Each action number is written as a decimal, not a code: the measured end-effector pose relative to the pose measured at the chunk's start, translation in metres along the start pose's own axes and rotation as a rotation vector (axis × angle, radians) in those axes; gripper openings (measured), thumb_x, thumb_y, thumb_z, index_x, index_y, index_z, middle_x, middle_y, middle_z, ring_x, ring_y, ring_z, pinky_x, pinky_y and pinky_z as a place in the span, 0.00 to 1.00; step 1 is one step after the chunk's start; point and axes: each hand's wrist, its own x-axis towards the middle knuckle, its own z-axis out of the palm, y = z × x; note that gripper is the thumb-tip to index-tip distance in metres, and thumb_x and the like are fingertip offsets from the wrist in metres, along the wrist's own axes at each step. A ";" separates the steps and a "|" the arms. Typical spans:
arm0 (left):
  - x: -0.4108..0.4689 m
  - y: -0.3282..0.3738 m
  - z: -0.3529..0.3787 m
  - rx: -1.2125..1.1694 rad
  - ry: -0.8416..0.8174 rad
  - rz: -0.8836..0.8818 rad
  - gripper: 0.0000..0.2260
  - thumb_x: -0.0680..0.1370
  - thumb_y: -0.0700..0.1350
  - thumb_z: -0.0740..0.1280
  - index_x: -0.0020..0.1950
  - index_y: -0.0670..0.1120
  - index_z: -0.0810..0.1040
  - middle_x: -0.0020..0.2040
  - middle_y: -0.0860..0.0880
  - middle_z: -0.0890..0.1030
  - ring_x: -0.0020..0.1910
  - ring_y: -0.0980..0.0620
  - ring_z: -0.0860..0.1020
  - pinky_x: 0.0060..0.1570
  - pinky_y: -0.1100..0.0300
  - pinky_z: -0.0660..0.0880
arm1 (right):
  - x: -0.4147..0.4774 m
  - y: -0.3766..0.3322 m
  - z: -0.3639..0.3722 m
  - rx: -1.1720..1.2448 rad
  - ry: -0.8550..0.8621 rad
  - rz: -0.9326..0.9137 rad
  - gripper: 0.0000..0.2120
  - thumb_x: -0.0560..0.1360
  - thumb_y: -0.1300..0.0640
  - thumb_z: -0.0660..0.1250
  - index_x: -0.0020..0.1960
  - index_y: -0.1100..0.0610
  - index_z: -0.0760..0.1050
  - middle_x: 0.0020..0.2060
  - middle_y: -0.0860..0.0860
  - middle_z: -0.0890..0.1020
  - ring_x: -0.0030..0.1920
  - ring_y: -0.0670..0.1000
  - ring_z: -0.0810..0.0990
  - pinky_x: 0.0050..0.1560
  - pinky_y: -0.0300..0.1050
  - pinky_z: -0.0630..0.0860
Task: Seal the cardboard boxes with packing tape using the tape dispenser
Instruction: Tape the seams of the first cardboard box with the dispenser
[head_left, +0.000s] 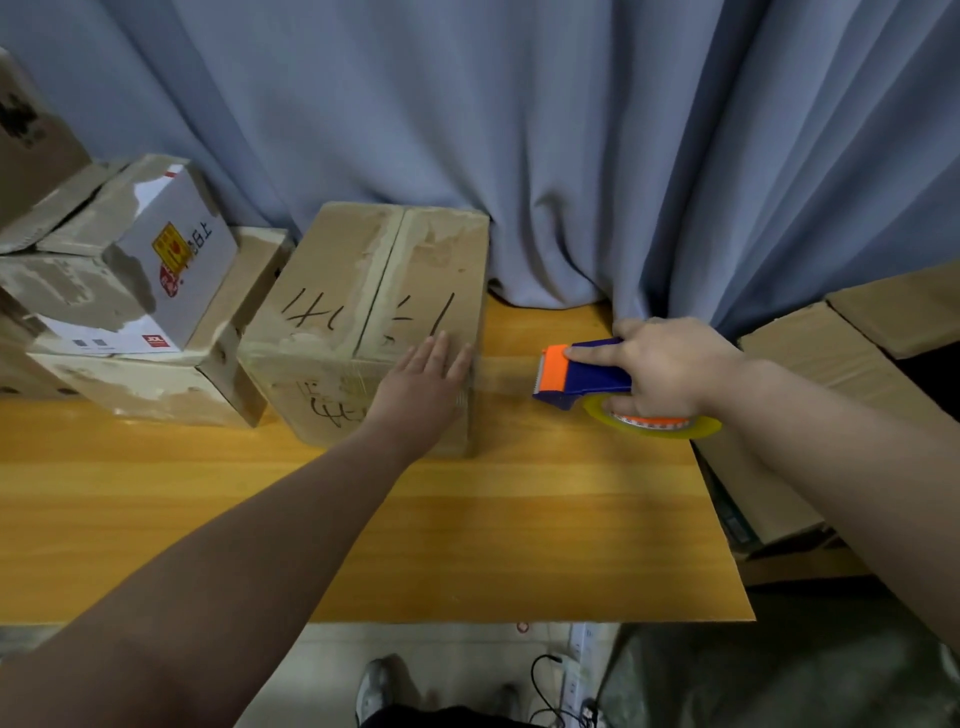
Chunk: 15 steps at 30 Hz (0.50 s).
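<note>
A brown cardboard box (363, 291) with black handwriting stands on the wooden table (415, 519), its top flaps closed along a centre seam. My left hand (421, 389) lies flat with straight fingers on the box's near right corner, over a strip of clear tape. My right hand (660, 369) grips a blue and orange tape dispenser (576, 374) just right of the box, index finger stretched along its top. A band of clear tape (504, 371) runs taut from the box's right edge to the dispenser's orange blade end. The yellowish tape roll (654, 423) shows under my hand.
A stack of worn cardboard boxes (130, 322), one white with a red and yellow label, sits left of the box. An open brown carton (831, 364) stands off the table's right edge. A blue-grey curtain (519, 130) hangs behind. Cables and a power strip (566, 675) lie on the floor.
</note>
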 end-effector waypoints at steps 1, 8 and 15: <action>0.002 0.004 -0.001 0.025 0.000 -0.014 0.31 0.83 0.54 0.53 0.78 0.46 0.39 0.78 0.40 0.44 0.77 0.44 0.47 0.74 0.52 0.49 | -0.001 0.000 0.002 -0.031 0.019 -0.026 0.33 0.76 0.35 0.56 0.76 0.37 0.46 0.56 0.51 0.71 0.52 0.53 0.75 0.43 0.46 0.75; 0.014 0.005 0.005 -0.032 0.084 0.018 0.27 0.84 0.52 0.48 0.78 0.43 0.44 0.79 0.44 0.47 0.77 0.49 0.47 0.74 0.55 0.48 | -0.010 0.008 0.022 -0.047 0.108 -0.045 0.34 0.78 0.37 0.56 0.77 0.39 0.43 0.57 0.53 0.70 0.52 0.54 0.74 0.42 0.46 0.74; 0.016 0.003 0.008 -0.027 0.108 0.050 0.27 0.83 0.53 0.47 0.78 0.42 0.45 0.79 0.45 0.48 0.77 0.49 0.47 0.74 0.56 0.46 | -0.028 0.034 0.048 0.007 0.286 -0.152 0.35 0.71 0.39 0.63 0.75 0.46 0.58 0.44 0.57 0.75 0.36 0.55 0.76 0.30 0.47 0.76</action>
